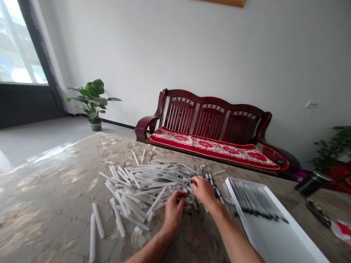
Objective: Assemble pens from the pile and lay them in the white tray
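A heap of white plastic pen barrels (142, 182) is spread over the marble-patterned table (55, 190). My left hand (172, 212) rests at the heap's near right edge, fingers curled round something I cannot make out. My right hand (202, 190) lies palm down just beyond it, fingers bent onto the pens and dark refills (212, 182) at the heap's right side. The two hands nearly touch. A white tray (285, 241) to the right holds a row of black-tipped pens (255, 202).
Loose barrels (94, 226) lie apart at the near left. A dark round jar (311, 184), glasses (318, 213) and a red-white wrapper (342, 230) sit at the far right. Behind the table stand a red wooden bench (214, 128) and potted plants (91, 100).
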`<state>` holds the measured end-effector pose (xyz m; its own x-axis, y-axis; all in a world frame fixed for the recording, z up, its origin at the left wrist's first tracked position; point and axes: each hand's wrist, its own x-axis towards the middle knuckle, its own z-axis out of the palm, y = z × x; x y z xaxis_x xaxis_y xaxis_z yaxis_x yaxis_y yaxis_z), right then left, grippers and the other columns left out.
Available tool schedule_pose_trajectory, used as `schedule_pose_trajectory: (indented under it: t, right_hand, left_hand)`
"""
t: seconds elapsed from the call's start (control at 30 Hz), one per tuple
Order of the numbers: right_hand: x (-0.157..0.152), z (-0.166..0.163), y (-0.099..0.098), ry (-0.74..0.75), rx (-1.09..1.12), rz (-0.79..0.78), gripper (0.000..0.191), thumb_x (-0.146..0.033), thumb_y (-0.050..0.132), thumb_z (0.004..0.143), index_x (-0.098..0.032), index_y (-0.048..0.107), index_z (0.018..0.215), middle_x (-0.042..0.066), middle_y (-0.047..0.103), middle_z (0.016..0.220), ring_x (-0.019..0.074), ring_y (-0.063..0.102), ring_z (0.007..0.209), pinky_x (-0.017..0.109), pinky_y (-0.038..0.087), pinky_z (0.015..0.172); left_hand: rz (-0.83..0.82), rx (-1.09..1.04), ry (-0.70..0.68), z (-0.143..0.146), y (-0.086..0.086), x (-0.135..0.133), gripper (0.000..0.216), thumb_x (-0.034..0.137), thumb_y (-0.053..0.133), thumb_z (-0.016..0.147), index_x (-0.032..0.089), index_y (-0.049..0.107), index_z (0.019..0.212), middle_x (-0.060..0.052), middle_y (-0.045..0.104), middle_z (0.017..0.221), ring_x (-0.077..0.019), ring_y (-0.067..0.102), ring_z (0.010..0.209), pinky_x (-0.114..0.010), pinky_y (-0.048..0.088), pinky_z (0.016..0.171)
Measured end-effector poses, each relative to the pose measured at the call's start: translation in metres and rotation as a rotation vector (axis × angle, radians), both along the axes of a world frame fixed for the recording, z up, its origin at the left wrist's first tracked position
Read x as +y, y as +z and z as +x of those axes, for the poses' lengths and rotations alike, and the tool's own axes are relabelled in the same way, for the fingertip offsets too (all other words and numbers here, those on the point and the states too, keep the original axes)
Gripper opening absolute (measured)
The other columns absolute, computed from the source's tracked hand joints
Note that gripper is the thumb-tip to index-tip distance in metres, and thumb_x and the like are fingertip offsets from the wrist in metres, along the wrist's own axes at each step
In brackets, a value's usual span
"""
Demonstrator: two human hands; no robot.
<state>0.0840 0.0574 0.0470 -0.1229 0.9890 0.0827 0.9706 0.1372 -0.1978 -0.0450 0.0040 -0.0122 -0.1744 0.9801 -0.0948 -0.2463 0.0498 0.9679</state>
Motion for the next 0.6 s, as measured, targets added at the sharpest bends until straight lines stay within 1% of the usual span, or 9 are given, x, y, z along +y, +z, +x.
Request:
schedule_pose_trajectory:
  t: [0.07, 0.13, 0.27, 0.33, 0.47, 0.53, 0.6]
  right_hand:
    - [0.013, -0.014, 0.000, 0.029, 0.007, -0.005, 0.029, -0.022, 0.047, 0.091, -0.027, 0.070, 0.109, 0.002, 0.070, 0.113, 0.0154, 0.064, 0.103, 0.022, 0.043, 0.084]
    - [0.022, -0.025, -0.002, 0.056, 0.003, -0.019, 0.027, -0.026, 0.051, 0.090, -0.027, 0.070, 0.108, 0.003, 0.070, 0.113, 0.0162, 0.064, 0.103, 0.023, 0.043, 0.083]
    - [0.029, -0.034, -0.006, 0.101, -0.022, -0.054, 0.027, -0.029, 0.063, 0.081, -0.026, 0.072, 0.106, 0.004, 0.069, 0.113, 0.0189, 0.065, 0.102, 0.025, 0.045, 0.080]
    - [0.028, -0.033, -0.007, 0.112, -0.036, -0.056, 0.025, -0.027, 0.063, 0.081, -0.026, 0.073, 0.104, 0.005, 0.070, 0.110, 0.0194, 0.065, 0.101, 0.026, 0.045, 0.080]
    - [0.017, -0.025, -0.006, 0.096, -0.054, -0.031, 0.019, -0.023, 0.057, 0.086, -0.024, 0.074, 0.095, 0.006, 0.072, 0.103, 0.0191, 0.066, 0.096, 0.026, 0.044, 0.079]
    - [0.009, -0.017, -0.004, 0.068, -0.050, -0.009, 0.019, -0.023, 0.055, 0.089, -0.024, 0.073, 0.096, 0.006, 0.072, 0.102, 0.0194, 0.066, 0.097, 0.025, 0.044, 0.079]
    - [-0.004, -0.007, -0.002, 0.027, -0.040, 0.017, 0.022, -0.023, 0.052, 0.091, -0.023, 0.071, 0.101, 0.007, 0.072, 0.105, 0.0194, 0.065, 0.100, 0.025, 0.044, 0.080]
  left_hand:
    - [0.000, -0.007, 0.000, 0.000, -0.001, 0.000, 0.020, 0.030, 0.060, 0.065, 0.017, 0.067, 0.079, -0.003, 0.069, 0.076, -0.0134, 0.061, 0.053, -0.020, 0.041, 0.041]
    - [-0.002, -0.011, -0.001, 0.000, -0.003, 0.001, 0.019, 0.030, 0.061, 0.065, 0.018, 0.067, 0.078, -0.002, 0.068, 0.074, -0.0135, 0.061, 0.053, -0.020, 0.041, 0.042]
    - [0.013, -0.014, -0.005, -0.001, -0.004, 0.002, 0.017, 0.029, 0.062, 0.065, 0.018, 0.066, 0.077, -0.001, 0.067, 0.071, -0.0140, 0.061, 0.053, -0.020, 0.041, 0.041]
    - [0.015, -0.010, -0.010, -0.001, -0.005, 0.002, 0.017, 0.029, 0.061, 0.066, 0.017, 0.066, 0.077, -0.002, 0.067, 0.071, -0.0140, 0.060, 0.052, -0.021, 0.041, 0.042]
    - [0.008, 0.013, -0.027, -0.001, -0.006, 0.002, 0.017, 0.029, 0.060, 0.067, 0.017, 0.065, 0.079, -0.002, 0.067, 0.073, -0.0142, 0.061, 0.054, -0.021, 0.041, 0.042]
    - [0.015, 0.027, -0.036, 0.000, -0.006, 0.002, 0.018, 0.030, 0.061, 0.068, 0.017, 0.065, 0.080, -0.003, 0.068, 0.076, -0.0144, 0.062, 0.055, -0.021, 0.041, 0.043]
    - [0.025, 0.041, -0.051, 0.000, -0.005, 0.001, 0.022, 0.034, 0.061, 0.071, 0.016, 0.066, 0.084, -0.003, 0.068, 0.077, -0.0148, 0.062, 0.056, -0.021, 0.042, 0.044]
